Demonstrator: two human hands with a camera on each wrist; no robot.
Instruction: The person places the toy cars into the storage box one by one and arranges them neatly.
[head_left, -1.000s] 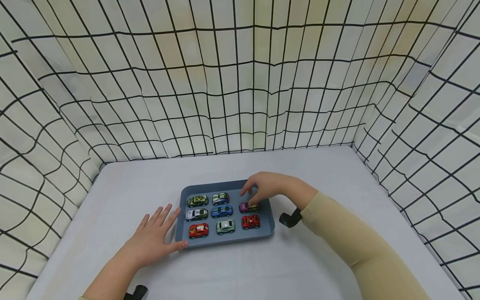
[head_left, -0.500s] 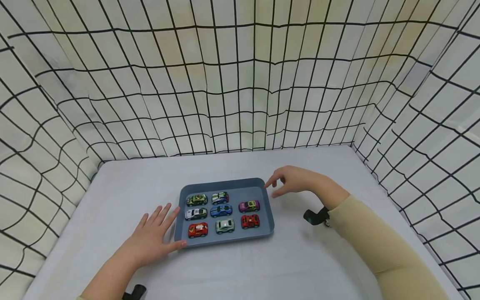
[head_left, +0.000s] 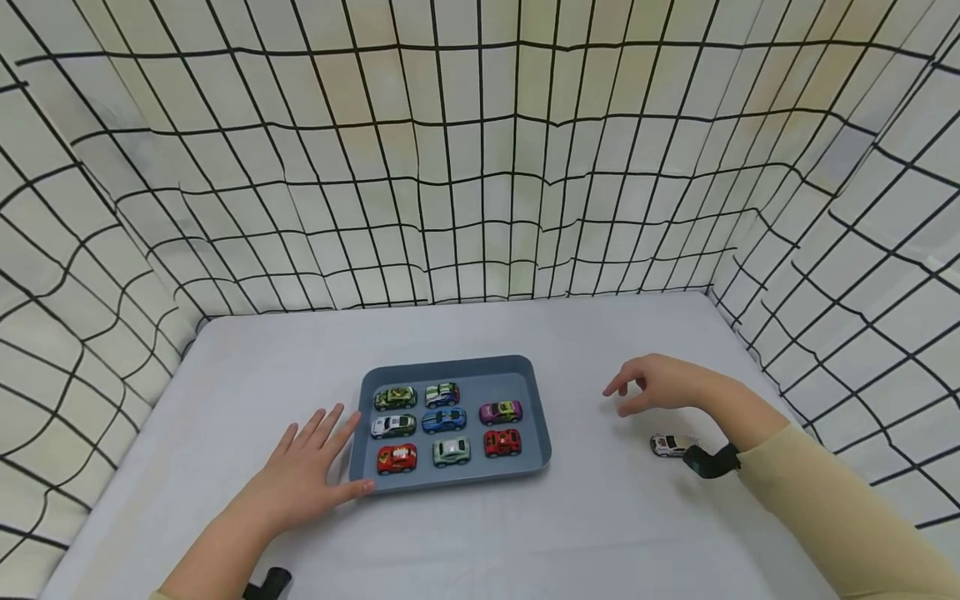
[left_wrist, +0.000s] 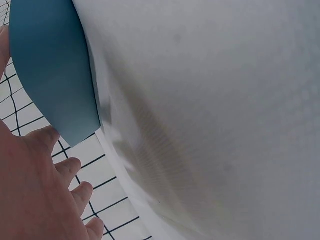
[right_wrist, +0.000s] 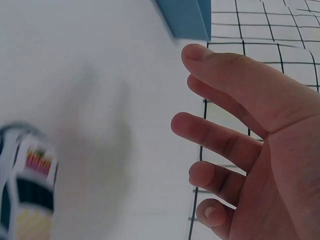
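Note:
In the head view, a blue-grey tray holds several small toy cars, among them a purple car, a red car, a blue car and a pale green car. My left hand lies at the tray's left side, fingers spread and straight, its thumb at the near left rim. My right hand is over the table to the right of the tray, loosely bent fingers holding nothing. Nearest to it, a white toy car stands on the table, partly hidden by the black wrist camera.
A white cloth covers the table. Black grid netting over pale sheets rises at the back and on both sides. A dark wrist mount shows below my left wrist.
My right hand has moved from above the purple car, past the tray's right edge, and farther right. The white car on the table has come into view. My left hand has stayed put.

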